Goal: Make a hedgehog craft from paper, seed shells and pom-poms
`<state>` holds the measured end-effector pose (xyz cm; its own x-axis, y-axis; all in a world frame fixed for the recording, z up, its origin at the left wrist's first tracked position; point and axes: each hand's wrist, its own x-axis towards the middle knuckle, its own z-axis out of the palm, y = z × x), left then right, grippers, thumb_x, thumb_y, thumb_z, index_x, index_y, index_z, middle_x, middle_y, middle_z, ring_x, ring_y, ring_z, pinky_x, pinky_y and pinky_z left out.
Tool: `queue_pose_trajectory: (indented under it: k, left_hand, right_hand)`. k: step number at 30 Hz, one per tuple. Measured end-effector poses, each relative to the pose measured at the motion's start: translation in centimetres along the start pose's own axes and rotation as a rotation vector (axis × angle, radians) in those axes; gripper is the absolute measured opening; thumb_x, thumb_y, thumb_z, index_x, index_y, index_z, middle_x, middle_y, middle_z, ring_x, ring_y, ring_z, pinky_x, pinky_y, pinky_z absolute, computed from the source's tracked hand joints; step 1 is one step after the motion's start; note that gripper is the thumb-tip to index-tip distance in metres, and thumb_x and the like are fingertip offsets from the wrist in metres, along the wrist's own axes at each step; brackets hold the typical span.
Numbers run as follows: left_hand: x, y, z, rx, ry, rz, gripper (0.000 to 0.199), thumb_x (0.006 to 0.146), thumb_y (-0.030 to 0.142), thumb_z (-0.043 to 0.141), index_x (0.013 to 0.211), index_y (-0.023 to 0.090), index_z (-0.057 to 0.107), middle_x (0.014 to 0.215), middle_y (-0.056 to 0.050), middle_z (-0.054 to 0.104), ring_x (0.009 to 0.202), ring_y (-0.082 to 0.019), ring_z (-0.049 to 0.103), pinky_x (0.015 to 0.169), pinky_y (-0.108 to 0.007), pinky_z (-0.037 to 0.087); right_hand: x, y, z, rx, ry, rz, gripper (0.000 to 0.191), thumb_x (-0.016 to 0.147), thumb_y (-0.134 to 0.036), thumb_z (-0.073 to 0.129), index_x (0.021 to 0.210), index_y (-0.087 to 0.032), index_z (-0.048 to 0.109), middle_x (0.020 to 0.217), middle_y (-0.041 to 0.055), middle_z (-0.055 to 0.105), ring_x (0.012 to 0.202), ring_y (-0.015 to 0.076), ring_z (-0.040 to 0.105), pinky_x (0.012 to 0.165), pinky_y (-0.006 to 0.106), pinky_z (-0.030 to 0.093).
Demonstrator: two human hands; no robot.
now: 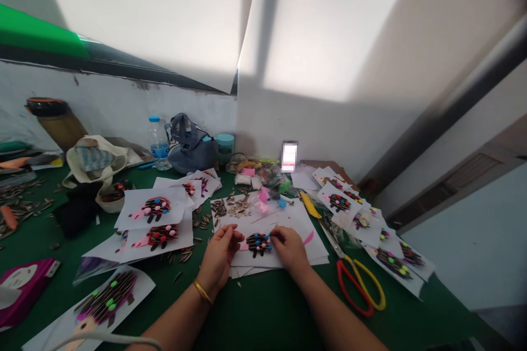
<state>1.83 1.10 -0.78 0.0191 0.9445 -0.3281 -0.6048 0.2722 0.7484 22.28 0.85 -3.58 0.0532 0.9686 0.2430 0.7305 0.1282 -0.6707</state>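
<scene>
A hedgehog picture lies on white paper before me, with a pink head, dark seed-like spines, dark feet and small blue and pink balls. At its head end is my left hand, the thumb and fingers drawn together in a pinch; anything between them is too small to make out. My right hand pinches at the hedgehog's right edge, close to a blue ball, and its fingertips hide what they hold. Beyond the hands, striped sunflower seeds, pink clay and blue clay rest on the paper.
Scissors with red and yellow handles lie right of my arm, near a yellow cutter. Finished-looking hedgehog sheets spread at right, others at left. Behind stand a water bottle, a blue bag and a lit phone.
</scene>
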Motion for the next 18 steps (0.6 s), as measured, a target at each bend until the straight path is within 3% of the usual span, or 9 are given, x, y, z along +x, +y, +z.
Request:
queue_pose_trajectory:
  k: [18]
  left_hand:
    - [-0.12,0.1,0.17,0.02,-0.002,0.001,0.038,0.065,0.038,0.078,0.092,0.016,0.062,0.068,0.001,0.064,0.066,-0.01,0.06,0.061,-0.02,0.044]
  right_hand:
    - [-0.07,0.02,-0.05,0.041,0.018,-0.073,0.017,0.08,-0.02,0.055,0.087,-0.022,0.07,0.088,0.0039,0.07,0.086,0.0212,0.06,0.079,0.033,0.043]
